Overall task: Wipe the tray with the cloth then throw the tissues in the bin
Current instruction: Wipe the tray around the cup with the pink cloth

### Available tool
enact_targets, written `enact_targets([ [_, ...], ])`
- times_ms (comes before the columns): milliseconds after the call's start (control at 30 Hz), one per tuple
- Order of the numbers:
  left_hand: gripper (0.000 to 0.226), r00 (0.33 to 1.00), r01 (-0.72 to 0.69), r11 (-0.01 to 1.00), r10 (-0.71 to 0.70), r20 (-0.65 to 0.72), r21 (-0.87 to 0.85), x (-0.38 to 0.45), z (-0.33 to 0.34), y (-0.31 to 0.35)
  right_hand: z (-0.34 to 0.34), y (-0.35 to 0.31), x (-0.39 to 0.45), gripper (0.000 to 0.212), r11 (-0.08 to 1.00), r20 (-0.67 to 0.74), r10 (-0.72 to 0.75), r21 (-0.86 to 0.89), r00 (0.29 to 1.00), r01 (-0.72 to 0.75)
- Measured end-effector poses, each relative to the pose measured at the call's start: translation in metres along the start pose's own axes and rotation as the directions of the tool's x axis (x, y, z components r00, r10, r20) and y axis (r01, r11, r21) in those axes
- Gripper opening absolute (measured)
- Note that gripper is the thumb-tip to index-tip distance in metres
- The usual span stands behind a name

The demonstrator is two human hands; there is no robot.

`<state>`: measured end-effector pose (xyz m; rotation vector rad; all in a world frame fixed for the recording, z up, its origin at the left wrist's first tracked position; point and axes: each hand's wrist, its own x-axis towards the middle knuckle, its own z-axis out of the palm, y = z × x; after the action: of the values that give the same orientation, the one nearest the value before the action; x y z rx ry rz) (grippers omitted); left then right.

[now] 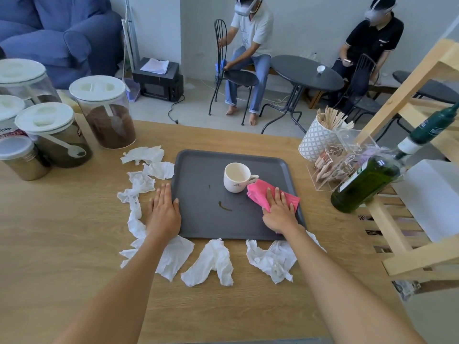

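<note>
My right hand is flat, fingers spread, pressing the pink cloth down onto the grey tray near its right edge. Cloth is bunched under my palm, sticking out past my fingertips and to both sides. White cup stands upright on the tray just beyond the cloth, up and left of my right fingertips, handle touching or almost touching the cloth; can't tell which. Two dark smears on the tray surface left of my right hand, between both hands.

My left hand is flat, fingers together, palm down on the tabletop against the tray's left edge, thumb lying over the rim. Not pinching anything.

Crumpled white tissues ring the tray on the tabletop: a string of them beyond and left of my left hand, some under my left wrist, more just behind both hands along the near edge of the tray. Lidded jars far left of my left hand, a green bottle tilted on the wooden rack right of my right hand. Bin not visible.
</note>
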<state>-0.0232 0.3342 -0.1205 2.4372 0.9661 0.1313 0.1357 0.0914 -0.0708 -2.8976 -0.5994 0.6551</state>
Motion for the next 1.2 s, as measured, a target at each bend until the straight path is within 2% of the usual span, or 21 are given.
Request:
enact_targets([
  [433,0.053,1.0,0.015,0.999,-0.015,-0.011,-0.038,-0.002,0.002,0.003,0.015,0.005,-0.039,0.067,0.98,0.173,-0.165,-0.08,0.971,0.181],
  [733,0.053,1.0,-0.005,0.999,0.004,-0.02,-0.04,-0.003,-0.002,0.004,0.029,-0.037,-0.043,0.068,0.942,0.214,-0.297,-0.097,0.931,0.323],
  [1033,0.054,0.999,-0.018,0.999,0.017,-0.042,-0.027,-0.003,0.0,0.002,0.04,-0.092,-0.029,0.074,0.921,0.183,-0.352,-0.106,0.918,0.374],
  [1200,0.055,0.999,-0.019,1.0,0.018,-0.028,-0.015,-0.003,-0.001,0.001,0.046,-0.114,-0.021,0.075,0.94,0.111,-0.324,-0.072,0.94,0.333],
])
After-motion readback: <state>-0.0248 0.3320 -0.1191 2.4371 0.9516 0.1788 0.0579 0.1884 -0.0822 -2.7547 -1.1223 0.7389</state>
